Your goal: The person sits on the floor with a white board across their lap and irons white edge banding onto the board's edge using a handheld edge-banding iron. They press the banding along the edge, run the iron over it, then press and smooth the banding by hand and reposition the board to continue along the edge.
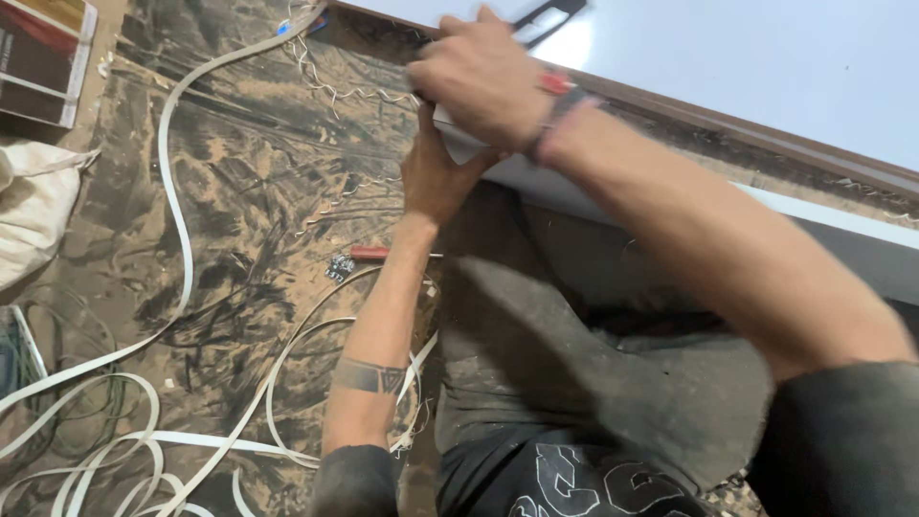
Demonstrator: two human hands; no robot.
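A large white laminated board (766,67) with a brown edge lies across the upper right. My right hand (483,81) presses down on its near corner, fingers curled over something I cannot make out; a dark tool part (546,17) shows just beyond the fingers. My left hand (436,177) reaches up from below and grips the underside of the same corner (459,144). A red and dark band (560,96) sits on my right wrist.
Long white edge-banding strips (177,220) curl over the sawdust-covered floor at left. A red-handled tool (369,253) lies on the floor by my left forearm. A white sack (33,211) and a book (43,57) sit at far left. My dark-trousered leg (574,383) fills the bottom centre.
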